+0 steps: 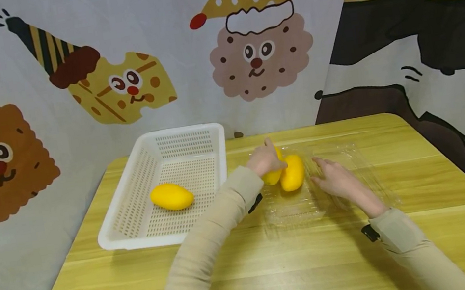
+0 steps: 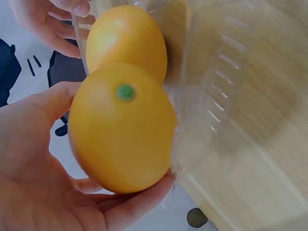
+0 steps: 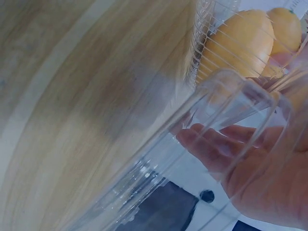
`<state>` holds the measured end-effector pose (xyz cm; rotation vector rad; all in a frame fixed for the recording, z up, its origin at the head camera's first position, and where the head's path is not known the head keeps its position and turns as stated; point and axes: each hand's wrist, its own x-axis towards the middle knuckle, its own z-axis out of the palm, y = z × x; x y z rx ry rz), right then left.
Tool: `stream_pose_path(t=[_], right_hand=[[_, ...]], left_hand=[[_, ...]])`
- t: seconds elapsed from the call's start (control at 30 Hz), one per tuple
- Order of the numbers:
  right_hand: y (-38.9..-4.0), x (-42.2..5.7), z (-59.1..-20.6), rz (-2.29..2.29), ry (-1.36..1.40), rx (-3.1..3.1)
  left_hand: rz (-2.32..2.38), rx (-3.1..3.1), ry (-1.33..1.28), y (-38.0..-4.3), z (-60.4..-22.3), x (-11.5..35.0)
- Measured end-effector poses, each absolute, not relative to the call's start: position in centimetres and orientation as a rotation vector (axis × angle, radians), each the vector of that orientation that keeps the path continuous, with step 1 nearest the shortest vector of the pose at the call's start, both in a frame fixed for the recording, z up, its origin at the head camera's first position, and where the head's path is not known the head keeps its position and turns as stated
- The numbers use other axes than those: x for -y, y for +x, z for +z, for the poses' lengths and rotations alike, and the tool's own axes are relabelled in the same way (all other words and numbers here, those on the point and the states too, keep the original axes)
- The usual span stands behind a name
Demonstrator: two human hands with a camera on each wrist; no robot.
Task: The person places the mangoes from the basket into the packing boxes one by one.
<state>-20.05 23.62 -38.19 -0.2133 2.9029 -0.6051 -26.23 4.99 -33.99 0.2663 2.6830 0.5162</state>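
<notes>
The held mango [image 1: 273, 178], yellow with a green stem end [image 2: 126, 92] that shows in the left wrist view, is at the far left part of the clear plastic container [image 1: 293, 211], taking 12 o'clock as the far edge of the head view. The left hand [image 1: 264, 159] has hold of it, thumb on one side and curled fingers on the other, spread only as wide as the fruit. Whether this mango bears on the container's floor I cannot tell.

Just beside it, at 3 o'clock, is the second mango [image 1: 292, 173], in the container; in the left wrist view the held one partly covers it, and I cannot tell whether the two touch. Further on at 3 o'clock is the right hand [image 1: 339, 179], loosely open with fingers extended and gripping nothing. It is close by the container's clear lid [image 1: 362, 161], which opens out toward 3 o'clock; the right wrist view shows the fingers through clear plastic, though contact is hard to judge.

At 9 o'clock from the container stands a white basket [image 1: 148, 242] with slotted walls, and a third mango [image 1: 172, 196] lies on its floor. Beige sleeves come in from 7 o'clock on the left arm [image 1: 211, 247] and between 4 and 5 o'clock on the right arm [image 1: 416, 248]. Everything stands on a wood-grained surface [image 1: 251, 281]. Beyond it hangs a printed cloth [image 1: 191, 71], with a cartoon cheese [image 1: 124, 93] toward 10 o'clock and a pink biscuit [image 1: 265, 78] at 12.
</notes>
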Motion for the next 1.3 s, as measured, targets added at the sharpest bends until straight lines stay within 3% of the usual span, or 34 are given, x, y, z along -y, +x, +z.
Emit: stream_pose_path(t=[0.73,0.97,1.3], right_hand=[[-20.1,-23.6,-38.1,-0.622,-0.203,-2.878],[-20.1,-23.7,-38.1,-0.627,-0.201,-2.868],[-20.1,-23.8,-38.3,-0.644,-0.203,-2.869]], left_hand=[[0.401,-2.637,0.293,-26.1,-34.0,-4.9],[0.390,-2.680,0.444,-26.5,-33.1,-4.2],[0.506,-2.701,0.465,-26.7,-31.5,-2.1]])
